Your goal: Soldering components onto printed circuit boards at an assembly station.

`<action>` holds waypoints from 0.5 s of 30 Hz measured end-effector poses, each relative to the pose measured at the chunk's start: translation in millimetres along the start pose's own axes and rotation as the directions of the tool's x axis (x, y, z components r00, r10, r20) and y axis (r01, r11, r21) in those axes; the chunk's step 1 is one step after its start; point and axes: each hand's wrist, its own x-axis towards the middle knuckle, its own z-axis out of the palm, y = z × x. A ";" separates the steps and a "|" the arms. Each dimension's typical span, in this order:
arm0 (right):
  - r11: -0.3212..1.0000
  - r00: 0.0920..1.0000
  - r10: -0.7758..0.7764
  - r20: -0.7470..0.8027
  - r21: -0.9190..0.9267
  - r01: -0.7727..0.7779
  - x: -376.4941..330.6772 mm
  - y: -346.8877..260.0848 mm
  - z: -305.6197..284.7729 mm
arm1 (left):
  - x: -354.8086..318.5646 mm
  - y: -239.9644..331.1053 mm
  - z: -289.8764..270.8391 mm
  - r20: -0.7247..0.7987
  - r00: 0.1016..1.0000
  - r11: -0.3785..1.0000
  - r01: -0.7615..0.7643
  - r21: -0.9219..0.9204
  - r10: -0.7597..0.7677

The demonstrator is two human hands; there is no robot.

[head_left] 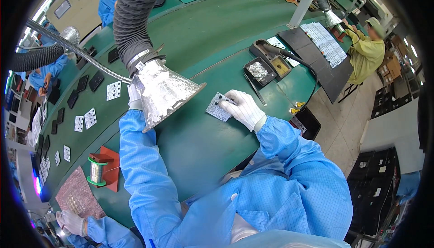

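My right hand (244, 110), in a white glove, grips the edge of a small pale circuit board (217, 111) with dark holes, at the middle of the green bench. Thumb and fingers are closed on the board's right side. My left hand (134, 95), also gloved in white, reaches forward past the foil-covered fume hood (165, 92). The hood hides most of it, so its fingers and anything in them do not show.
A soldering iron holder (271, 58) and a tray of silvery bits (259, 70) stand right of the board, tweezers (256, 89) beside them. A solder wire spool (96, 172) sits at left. Several boards (113, 91) lie on the far-left belt. Co-workers (368, 51) sit around.
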 end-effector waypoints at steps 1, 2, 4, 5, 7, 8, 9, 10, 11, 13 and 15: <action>1.000 1.000 0.012 0.003 0.027 -0.012 0.1 -1.5 0.6 | 1.7 7.8 -6.1 -0.023 1.000 1.000 0.016 -0.009 -0.017; 1.000 1.000 0.007 0.011 0.031 -0.007 0.7 -1.2 2.1 | 0.5 14.6 -12.9 -0.047 0.998 0.999 0.034 -0.017 -0.034; 1.000 1.000 -0.010 -0.011 -0.012 0.010 0.8 4.4 3.2 | -4.7 36.6 -19.6 -0.066 0.996 0.998 0.051 -0.028 -0.052; 1.000 1.000 -0.009 -0.007 -0.012 0.009 0.3 6.5 4.0 | -8.6 50.2 -19.0 -0.224 0.972 0.996 0.084 0.036 -0.074; 0.996 0.998 -0.066 -0.010 -0.062 0.065 -0.2 8.2 2.3 | -14.0 74.3 -27.9 -0.372 0.920 0.923 0.243 0.300 -0.122; 0.996 0.998 -0.062 -0.012 -0.066 0.061 -1.5 14.2 1.0 | -13.7 95.8 -28.4 -0.352 0.919 0.898 0.298 0.324 -0.178; 0.977 0.989 -0.146 -0.013 -0.157 0.142 -2.9 21.0 1.8 | -14.5 111.7 -32.8 -0.340 0.911 0.866 0.355 0.353 -0.234; 0.943 0.970 -0.242 0.003 -0.236 0.236 -2.4 25.5 7.5 | -16.9 103.4 -35.4 -0.406 0.906 0.852 0.302 0.429 -0.116; 0.887 0.931 -0.365 0.000 -0.304 0.348 -2.4 31.0 13.1 | -19.4 95.2 -38.4 -0.442 0.897 0.862 0.241 0.446 -0.022; 0.877 0.925 -0.380 0.001 -0.317 0.361 -1.7 36.1 17.3 | -22.0 95.7 -38.7 -0.451 0.888 0.887 0.139 0.441 0.086; 0.868 0.921 -0.390 -0.003 -0.335 0.366 -1.1 36.1 17.5 | -22.1 100.9 -36.4 -0.439 0.898 0.901 0.167 0.401 0.029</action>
